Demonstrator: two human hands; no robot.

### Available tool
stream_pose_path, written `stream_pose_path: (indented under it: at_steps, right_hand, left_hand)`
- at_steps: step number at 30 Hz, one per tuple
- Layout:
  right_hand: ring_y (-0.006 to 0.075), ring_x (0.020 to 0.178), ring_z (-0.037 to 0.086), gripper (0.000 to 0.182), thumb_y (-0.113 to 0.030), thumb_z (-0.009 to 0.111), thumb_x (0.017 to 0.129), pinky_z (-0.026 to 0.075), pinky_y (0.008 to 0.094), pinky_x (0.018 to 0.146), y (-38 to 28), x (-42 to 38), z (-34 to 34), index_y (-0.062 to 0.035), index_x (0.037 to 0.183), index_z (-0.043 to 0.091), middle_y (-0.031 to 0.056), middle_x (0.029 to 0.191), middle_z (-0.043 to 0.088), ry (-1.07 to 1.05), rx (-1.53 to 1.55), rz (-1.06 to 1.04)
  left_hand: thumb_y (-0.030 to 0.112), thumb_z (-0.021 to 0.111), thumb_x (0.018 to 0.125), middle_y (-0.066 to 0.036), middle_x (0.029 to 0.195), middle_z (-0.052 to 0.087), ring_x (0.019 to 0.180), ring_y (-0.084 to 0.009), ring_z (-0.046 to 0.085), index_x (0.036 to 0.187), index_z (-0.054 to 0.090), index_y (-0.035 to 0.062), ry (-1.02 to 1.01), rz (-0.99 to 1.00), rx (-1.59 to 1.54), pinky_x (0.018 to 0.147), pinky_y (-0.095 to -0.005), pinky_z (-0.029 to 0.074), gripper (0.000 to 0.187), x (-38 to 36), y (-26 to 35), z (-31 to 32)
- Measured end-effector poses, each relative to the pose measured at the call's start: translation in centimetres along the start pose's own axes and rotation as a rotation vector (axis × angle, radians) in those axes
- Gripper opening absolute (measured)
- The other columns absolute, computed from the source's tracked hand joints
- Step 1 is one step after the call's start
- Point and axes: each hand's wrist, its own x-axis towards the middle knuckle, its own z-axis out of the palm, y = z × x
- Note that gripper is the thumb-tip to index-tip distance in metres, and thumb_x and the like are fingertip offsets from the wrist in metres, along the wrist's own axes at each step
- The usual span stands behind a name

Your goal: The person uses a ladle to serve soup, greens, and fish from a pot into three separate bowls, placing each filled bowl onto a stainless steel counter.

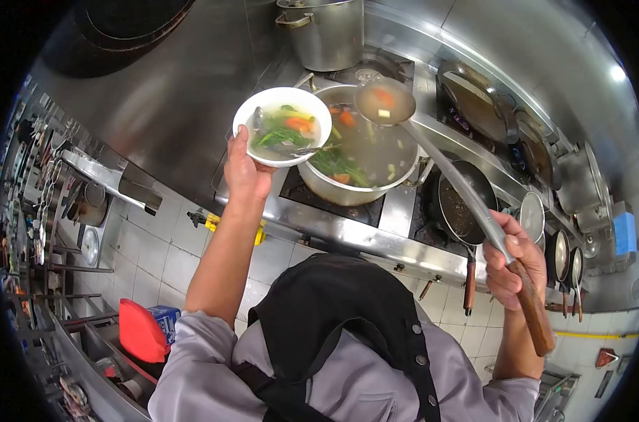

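Observation:
My left hand [249, 169] grips a white bowl [242, 112] by its rim and side. Inside the bowl are broth, green leaves, an orange piece and what looks like dark-skinned fish. My right hand [514, 261] is wrapped round the long handle of a ladle [467, 190], near its wooden end. The ladle's round cup holds broth with an orange piece and a pale cube, and hangs over the far right part of a big soup pot [340, 197]. Cloudy broth, greens and orange chunks fill that pot. The bowl is above the pot's left edge.
A tall metal stockpot [326, 35] stands behind the soup pot. On the stove to the right sit a dark frying pan [467, 207] and several larger pans [478, 98]. A red lid-like object [142, 330] is at the lower left. The stove's steel front edge [319, 228] runs before me.

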Motion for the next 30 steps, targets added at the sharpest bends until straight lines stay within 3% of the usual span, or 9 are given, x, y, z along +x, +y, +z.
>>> stream_pose_path:
  at_steps: [3,9,11,12,15,23,25,26,30]
  right_hand:
    - [0.0186,0.045,0.057,0.044,-0.007,0.048,0.097,0.047,0.0264,0.034,-0.8,-0.7,1.7,0.0054,0.137,0.038,0.0261,0.084,0.059,-0.058,0.023,-0.016]
    - [0.0203,0.041,0.056,0.048,-0.006,0.051,0.093,0.048,0.0283,0.033,0.1,-0.6,3.7,0.0058,0.137,0.039,0.0270,0.082,0.059,-0.059,0.058,0.006]
    - [0.0185,0.042,0.056,0.050,-0.007,0.050,0.095,0.044,0.0261,0.031,1.0,-0.4,3.3,0.0075,0.140,0.033,0.0266,0.084,0.057,-0.082,-0.009,-0.002]
    - [0.0191,0.039,0.053,0.047,-0.004,0.052,0.090,0.045,0.0276,0.032,1.5,-0.3,3.9,0.0049,0.135,0.044,0.0252,0.079,0.060,-0.024,-0.043,0.001]
    - [0.0162,0.036,0.047,0.047,-0.004,0.058,0.087,0.040,0.0254,0.032,3.5,-0.3,4.3,0.0023,0.132,0.048,0.0185,0.075,0.061,0.097,-0.297,-0.049]
    - [0.0092,0.053,0.055,0.058,0.003,0.059,0.088,0.048,0.0224,0.047,7.4,-1.2,2.6,-0.0024,0.143,0.041,0.0068,0.077,0.058,0.147,-0.862,-0.174]
    - [0.0082,0.058,0.057,0.061,0.003,0.061,0.088,0.048,0.0214,0.053,7.9,-1.7,1.5,-0.0018,0.145,0.040,0.0066,0.086,0.060,0.125,-1.204,-0.290]
    - [0.0079,0.066,0.059,0.064,0.003,0.063,0.087,0.048,0.0212,0.057,8.5,-1.9,0.6,-0.0009,0.146,0.039,0.0101,0.105,0.062,0.127,-1.299,-0.346]
    - [0.0083,0.076,0.060,0.064,0.005,0.061,0.087,0.047,0.0213,0.059,11.8,-0.4,-3.6,-0.0015,0.146,0.038,0.0119,0.124,0.057,0.137,-1.329,-0.478]
  left_hand:
    - [0.032,0.060,0.097,-0.010,0.128,0.054,0.117,-0.0282,0.058,0.131,0.041,0.0109,-0.019,-0.033,-0.024,0.089,-0.0519,0.054,0.044,0.1,-0.8,0.5]
    - [0.032,0.062,0.096,-0.009,0.127,0.055,0.116,-0.0281,0.058,0.128,0.041,0.0115,-0.050,-0.112,-0.032,0.090,-0.0520,0.054,0.044,0.1,-2.6,2.9]
    - [0.033,0.063,0.095,-0.009,0.127,0.055,0.115,-0.0278,0.059,0.127,0.042,0.0115,-0.096,-0.129,-0.077,0.089,-0.0513,0.054,0.044,0.7,-3.5,3.0]
    - [0.033,0.063,0.095,-0.009,0.127,0.055,0.115,-0.0282,0.059,0.128,0.042,0.0115,-0.089,-0.143,-0.067,0.088,-0.0518,0.054,0.044,0.7,-3.6,3.5]
    - [0.033,0.062,0.096,-0.010,0.128,0.055,0.114,-0.0293,0.059,0.130,0.042,0.0117,-0.082,-0.176,-0.052,0.084,-0.0537,0.055,0.045,0.4,-3.6,4.4]
    - [0.037,0.057,0.098,-0.011,0.128,0.055,0.116,-0.0306,0.059,0.130,0.043,0.0122,-0.185,-0.196,-0.061,0.085,-0.0550,0.055,0.042,1.4,-4.0,4.3]
    - [0.037,0.057,0.098,-0.011,0.127,0.055,0.115,-0.0302,0.059,0.129,0.044,0.0121,-0.181,-0.197,-0.059,0.084,-0.0545,0.055,0.042,1.2,-3.8,4.5]
    - [0.037,0.057,0.098,-0.011,0.127,0.056,0.115,-0.0298,0.060,0.128,0.045,0.0120,-0.172,-0.195,-0.056,0.084,-0.0540,0.055,0.041,1.0,-3.7,4.5]
    - [0.036,0.058,0.098,-0.010,0.126,0.057,0.115,-0.0292,0.060,0.126,0.047,0.0114,-0.131,-0.212,-0.094,0.084,-0.0525,0.056,0.039,0.9,-3.2,3.8]
